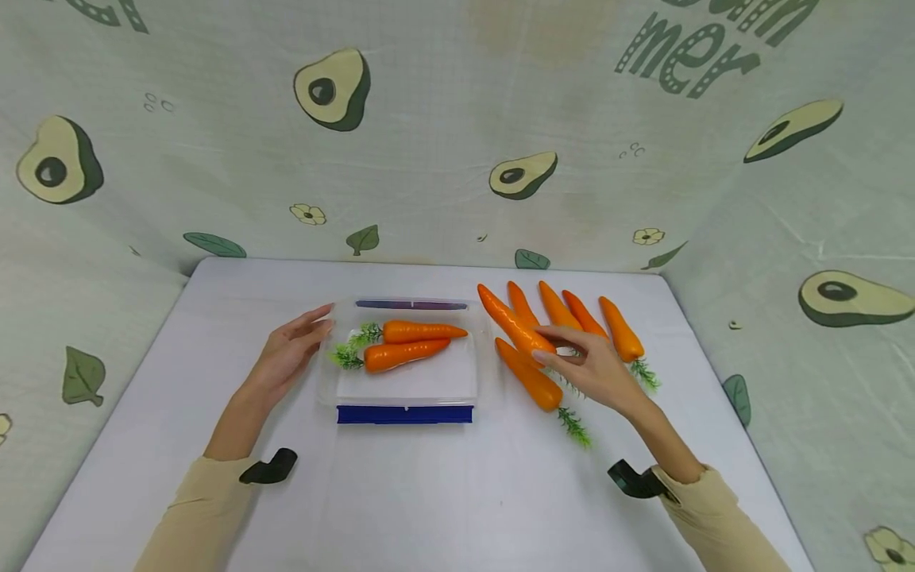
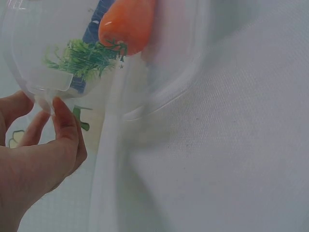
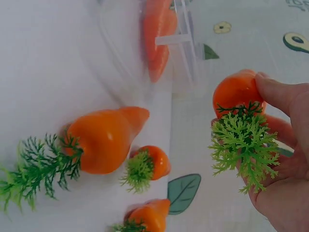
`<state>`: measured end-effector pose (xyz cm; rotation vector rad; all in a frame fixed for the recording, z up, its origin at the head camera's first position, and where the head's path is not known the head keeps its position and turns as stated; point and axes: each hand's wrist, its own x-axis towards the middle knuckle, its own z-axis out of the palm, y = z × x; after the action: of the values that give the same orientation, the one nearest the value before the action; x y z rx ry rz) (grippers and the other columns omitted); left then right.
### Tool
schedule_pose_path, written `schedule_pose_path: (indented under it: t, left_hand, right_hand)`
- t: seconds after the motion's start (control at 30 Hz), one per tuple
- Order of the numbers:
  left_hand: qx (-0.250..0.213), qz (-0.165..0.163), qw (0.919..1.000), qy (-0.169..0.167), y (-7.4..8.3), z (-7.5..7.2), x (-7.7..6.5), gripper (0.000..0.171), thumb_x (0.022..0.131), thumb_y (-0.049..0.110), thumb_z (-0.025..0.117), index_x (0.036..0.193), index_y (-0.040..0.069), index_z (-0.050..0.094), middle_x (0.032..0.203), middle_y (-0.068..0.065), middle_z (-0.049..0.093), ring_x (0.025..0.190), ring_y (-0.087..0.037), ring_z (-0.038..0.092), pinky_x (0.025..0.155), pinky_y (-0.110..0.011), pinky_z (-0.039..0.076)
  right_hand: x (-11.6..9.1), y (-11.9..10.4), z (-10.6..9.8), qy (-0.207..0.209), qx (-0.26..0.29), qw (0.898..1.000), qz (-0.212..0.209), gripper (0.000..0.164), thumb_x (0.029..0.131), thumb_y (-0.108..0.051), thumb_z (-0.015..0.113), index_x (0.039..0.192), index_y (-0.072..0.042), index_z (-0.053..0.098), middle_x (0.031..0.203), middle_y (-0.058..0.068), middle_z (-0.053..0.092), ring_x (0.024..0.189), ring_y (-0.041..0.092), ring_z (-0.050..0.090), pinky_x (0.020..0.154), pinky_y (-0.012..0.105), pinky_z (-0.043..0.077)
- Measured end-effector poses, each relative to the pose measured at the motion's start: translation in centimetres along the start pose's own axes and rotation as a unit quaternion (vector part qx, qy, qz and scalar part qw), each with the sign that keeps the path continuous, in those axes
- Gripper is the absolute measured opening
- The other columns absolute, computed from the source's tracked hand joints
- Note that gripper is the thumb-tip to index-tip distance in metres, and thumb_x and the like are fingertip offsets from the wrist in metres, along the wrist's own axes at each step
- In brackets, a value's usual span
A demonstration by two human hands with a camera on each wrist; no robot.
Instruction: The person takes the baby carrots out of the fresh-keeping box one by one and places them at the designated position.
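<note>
Between thumb and fingers my right hand (image 1: 589,364) grips a carrot (image 1: 513,319) near its leafy end, its tip pointing up and left in the head view. In the right wrist view the green leaves (image 3: 244,145) of that carrot hang toward the palm. My left hand (image 1: 287,349) touches the left side of a clear plastic box (image 1: 488,373), and the left wrist view has its fingertips (image 2: 62,107) at a tab on the rim. Two carrots (image 1: 416,332) with green tops lie side by side inside the box, leaves to the left.
Right of the box, several more carrots (image 1: 620,330) lie loosely fanned out on the white table (image 1: 407,500). One carrot (image 1: 530,376) lies nearest the box, below the held one. Blue clasps (image 1: 404,415) run along the box's front and back. Printed cloth (image 1: 429,119) hangs behind the table.
</note>
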<state>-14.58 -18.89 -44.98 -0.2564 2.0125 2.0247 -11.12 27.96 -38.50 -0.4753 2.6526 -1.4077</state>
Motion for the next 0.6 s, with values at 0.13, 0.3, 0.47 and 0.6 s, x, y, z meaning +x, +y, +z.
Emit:
schedule_pose_path:
  t: [0.13, 0.3, 0.47, 0.6]
  left_hand:
    - [-0.006, -0.001, 1.0, 0.0, 0.0, 0.0, 0.0, 0.069, 0.1, 0.039, 0.067, 0.159, 0.014, 0.04, 0.159, -0.009, 0.037, 0.125, -0.009, 0.045, 0.108, -0.018, 0.039]
    - [-0.006, -0.002, 1.0, 0.007, 0.0, 0.0, -0.1, 0.068, 0.101, 0.038, 0.067, 0.159, 0.014, 0.041, 0.148, -0.002, 0.045, 0.121, -0.01, 0.045, 0.099, -0.013, 0.041]
    - [-0.002, -0.007, 0.9999, 0.011, 0.0, 0.1, 0.0, 0.066, 0.101, 0.038, 0.066, 0.159, 0.016, 0.042, 0.148, 0.001, 0.044, 0.123, -0.01, 0.044, 0.1, -0.014, 0.041]
    - [0.001, -0.014, 0.9999, 0.008, 0.2, 0.2, 0.0, 0.065, 0.102, 0.037, 0.065, 0.159, 0.017, 0.041, 0.158, -0.005, 0.037, 0.127, -0.009, 0.043, 0.113, -0.022, 0.036]
  right_hand:
    - [-0.9, 1.5, -0.4, 0.02, -0.036, 0.999, 0.0, 0.043, 0.096, -0.019, 0.076, 0.135, -0.005, 0.067, 0.129, 0.014, 0.068, 0.105, 0.029, 0.068, 0.082, 0.021, 0.058]
    - [-2.0, 3.1, -0.9, 0.04, -0.066, 0.997, 0.011, 0.042, 0.096, -0.021, 0.075, 0.135, -0.006, 0.068, 0.125, 0.014, 0.07, 0.106, 0.029, 0.066, 0.082, 0.018, 0.056]
    - [-3.4, 4.6, -1.2, 0.039, -0.061, 0.997, 0.026, 0.04, 0.097, -0.019, 0.074, 0.134, -0.004, 0.068, 0.126, 0.015, 0.069, 0.106, 0.029, 0.066, 0.083, 0.017, 0.055]
    - [-4.3, 5.7, -1.3, 0.041, -0.069, 0.996, 0.026, 0.038, 0.097, -0.017, 0.074, 0.133, -0.003, 0.068, 0.126, 0.016, 0.069, 0.106, 0.026, 0.066, 0.083, 0.016, 0.054]
